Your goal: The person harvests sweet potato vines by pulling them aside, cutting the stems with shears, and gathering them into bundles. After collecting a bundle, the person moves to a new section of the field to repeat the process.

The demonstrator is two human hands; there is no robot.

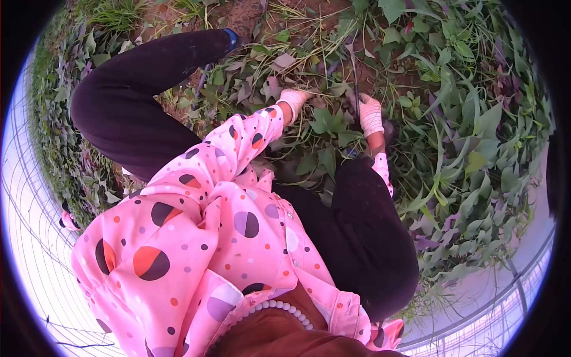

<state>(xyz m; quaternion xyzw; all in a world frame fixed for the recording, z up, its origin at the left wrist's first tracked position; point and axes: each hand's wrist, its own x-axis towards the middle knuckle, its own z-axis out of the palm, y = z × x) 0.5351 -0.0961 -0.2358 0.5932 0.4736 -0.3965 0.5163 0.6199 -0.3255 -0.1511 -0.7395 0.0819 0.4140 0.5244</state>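
Observation:
Pale wrapping covers my left hand (295,100), whose fingers are pressed together low among leaves and thin stems (321,94); what they grip is hidden. To its right, my right hand (370,115), also wrapped in pale material, is closed around a long, thin dark rod (355,74). The rod runs up from the hand toward a patch of bare soil. Its lower end is lost in the leaves. Broad green leaves (327,122) lie between the two hands.
Dense leafy vines (476,149) spread across the right side. My bent legs in dark trousers (143,95) flank the work area, with a blue shoe (231,40) at the upper left. Reddish soil (309,15) shows at the top. Another person's pink clothing (69,221) is at the far left.

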